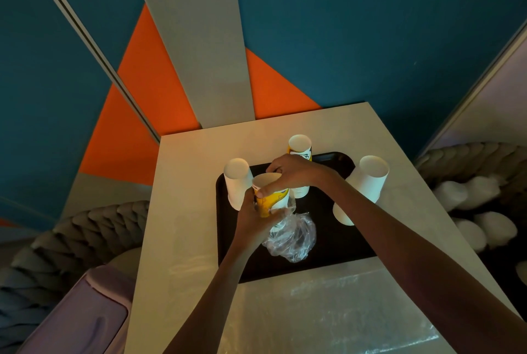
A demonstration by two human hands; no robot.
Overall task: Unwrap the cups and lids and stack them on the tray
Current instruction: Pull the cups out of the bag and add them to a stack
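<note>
My left hand [252, 218] is wrapped around a stack of yellow-printed paper cups [271, 196], fingers closed on its side, thumb pressed near the rim; my right hand [296, 172] curls over the top edge of the same stack, fingertips pinching at the rim. Crinkled clear plastic wrap [291, 235] hangs from the lower end of that stack, glossy and bunched, resting over the black tray [336, 242]; the tray is smooth, dark, with rounded corners and a low raised lip.

I count four cup stacks: the one I hold; a second yellow-printed stack [300, 151] upright behind my right hand, on the far part of the tray; a plain white stack [237, 182] at the tray's left edge; another plain white stack [363, 186] leaning at the tray's right edge. All are tapered matte paper cylinders.

The desk [185, 211] is pale and smooth; bare surface runs along the left of the tray, and a flat sheet of clear plastic [328, 313] lies on the near part; the tray's near half holds only the wrap.
</note>
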